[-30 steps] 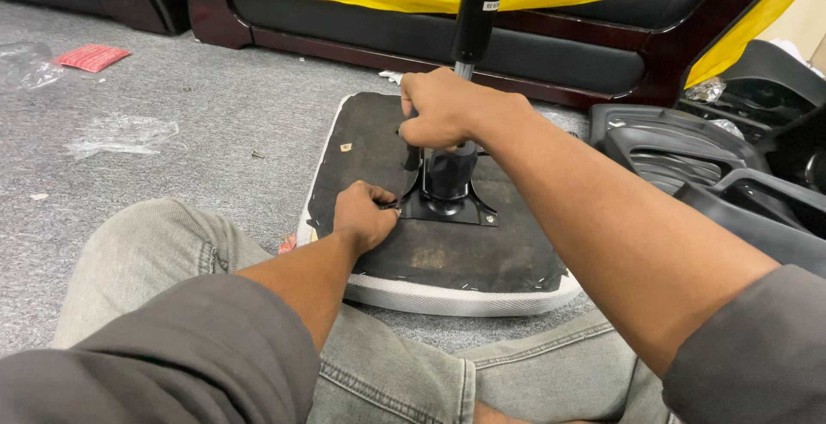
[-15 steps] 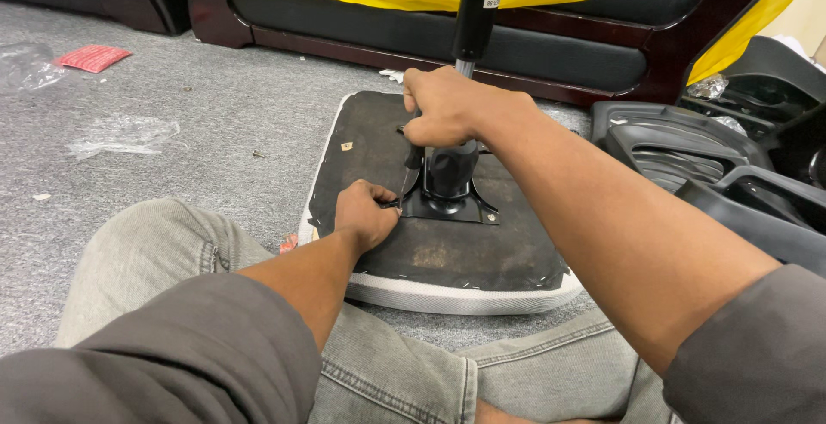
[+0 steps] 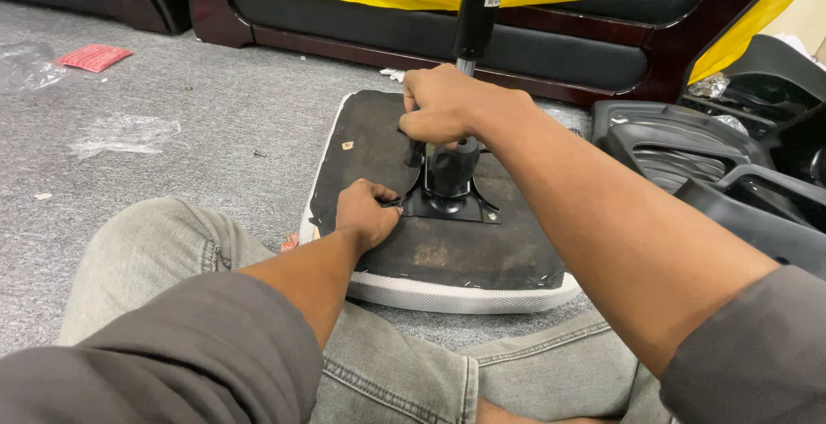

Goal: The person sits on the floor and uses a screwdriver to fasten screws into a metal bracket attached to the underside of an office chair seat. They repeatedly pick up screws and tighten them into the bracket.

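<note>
Both hands work at one upturned seat lying on the carpet before my knees. My right hand is closed around one black post where it enters the mount plate. My left hand pinches a small tool at the plate's left edge. One red packet lies well apart.

Red flat packet far left on carpet — small white label on black post.
</note>
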